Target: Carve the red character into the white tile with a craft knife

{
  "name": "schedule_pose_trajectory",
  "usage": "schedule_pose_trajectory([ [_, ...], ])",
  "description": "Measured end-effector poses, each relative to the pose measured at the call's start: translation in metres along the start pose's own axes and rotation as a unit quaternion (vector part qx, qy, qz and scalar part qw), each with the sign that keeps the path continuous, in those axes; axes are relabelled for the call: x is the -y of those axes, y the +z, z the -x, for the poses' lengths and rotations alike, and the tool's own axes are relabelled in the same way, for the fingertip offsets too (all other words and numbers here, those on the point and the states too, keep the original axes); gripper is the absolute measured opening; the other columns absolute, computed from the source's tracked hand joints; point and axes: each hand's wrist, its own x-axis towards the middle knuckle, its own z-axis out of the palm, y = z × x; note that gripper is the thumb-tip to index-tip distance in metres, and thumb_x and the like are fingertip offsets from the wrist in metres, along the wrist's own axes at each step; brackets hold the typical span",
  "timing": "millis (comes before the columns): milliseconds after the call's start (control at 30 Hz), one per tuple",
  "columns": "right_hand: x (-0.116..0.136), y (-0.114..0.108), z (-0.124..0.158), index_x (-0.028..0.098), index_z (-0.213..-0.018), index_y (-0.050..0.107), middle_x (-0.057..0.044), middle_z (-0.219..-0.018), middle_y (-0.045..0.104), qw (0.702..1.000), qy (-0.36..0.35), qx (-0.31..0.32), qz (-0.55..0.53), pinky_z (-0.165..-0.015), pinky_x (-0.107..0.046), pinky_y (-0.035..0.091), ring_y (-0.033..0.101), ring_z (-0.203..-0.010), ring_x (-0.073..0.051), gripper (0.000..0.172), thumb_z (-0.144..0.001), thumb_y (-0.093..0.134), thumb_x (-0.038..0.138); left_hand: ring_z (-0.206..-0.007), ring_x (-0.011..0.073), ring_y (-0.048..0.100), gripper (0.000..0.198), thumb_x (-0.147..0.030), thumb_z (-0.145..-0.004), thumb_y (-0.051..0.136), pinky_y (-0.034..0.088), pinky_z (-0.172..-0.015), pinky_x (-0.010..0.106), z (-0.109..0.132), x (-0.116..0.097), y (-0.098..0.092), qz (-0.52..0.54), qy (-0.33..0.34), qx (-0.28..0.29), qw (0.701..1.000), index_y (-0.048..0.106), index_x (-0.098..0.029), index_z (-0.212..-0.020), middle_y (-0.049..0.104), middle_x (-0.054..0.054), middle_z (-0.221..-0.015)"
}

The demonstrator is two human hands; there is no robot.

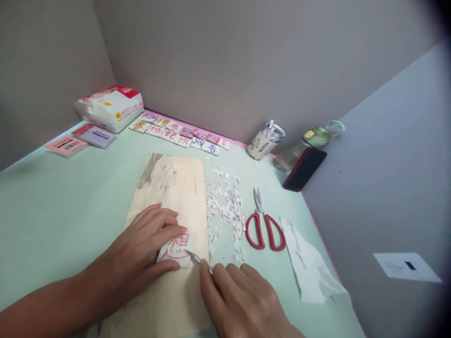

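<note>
A white square piece (175,249) with a red character drawn on it lies on the wooden board (176,183). My left hand (151,244) holds it from the left, fingers over its upper edge and thumb along the lower one. In my right hand (239,295) is a slim craft knife (193,256), gripped like a pen. Its metal tip touches or hovers just over the right part of the red character; I cannot tell which. Most of the knife's handle is hidden by my fingers.
White shavings (225,206) are scattered right of the board. Red-handled scissors (264,225) and a crumpled tissue (313,267) lie farther right. Character tiles (183,136), a tissue pack (112,108), a pen cup (266,141), a bottle (296,148) and a phone (305,169) line the back.
</note>
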Motion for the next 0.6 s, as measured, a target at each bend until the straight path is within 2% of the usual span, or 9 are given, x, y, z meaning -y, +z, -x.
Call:
schedule_pose_trajectory([
  [133, 0.010, 0.010, 0.005, 0.001, -0.108, 0.072, -0.002, -0.062, 0.060, 0.998, 0.024, -0.057, 0.033, -0.046, -0.033, 0.031, 0.049, -0.050, -0.016, 0.030, -0.098, 0.044, -0.002, -0.130, 0.0281, 0.053, 0.029, -0.035, -0.102, 0.064, 0.039, -0.116, 0.049, 0.001, 0.000, -0.001, 0.001, -0.004, 0.012, 1.000, 0.058, -0.026, -0.129, 0.063, 0.006, -0.126],
  [267, 0.013, 0.017, 0.008, 0.002, -0.104, 0.072, -0.002, -0.060, 0.060, 0.993, 0.046, -0.098, 0.041, -0.047, -0.033, 0.030, 0.047, -0.049, -0.015, 0.032, -0.100, 0.041, -0.002, -0.128, 0.0278, 0.055, 0.031, -0.033, -0.100, 0.066, 0.040, -0.116, 0.049, 0.001, 0.001, 0.000, 0.000, 0.000, -0.001, 1.000, 0.060, -0.027, -0.129, 0.064, 0.005, -0.124],
  [600, 0.012, 0.023, 0.012, 0.002, -0.105, 0.073, -0.002, -0.059, 0.059, 0.992, 0.055, -0.108, 0.020, -0.046, -0.032, 0.030, 0.047, -0.049, -0.014, 0.037, -0.103, 0.036, -0.003, -0.129, 0.0284, 0.056, 0.033, -0.034, -0.100, 0.066, 0.040, -0.117, 0.051, 0.004, 0.003, 0.001, 0.007, -0.005, -0.006, 1.000, 0.059, -0.027, -0.131, 0.065, 0.005, -0.125],
])
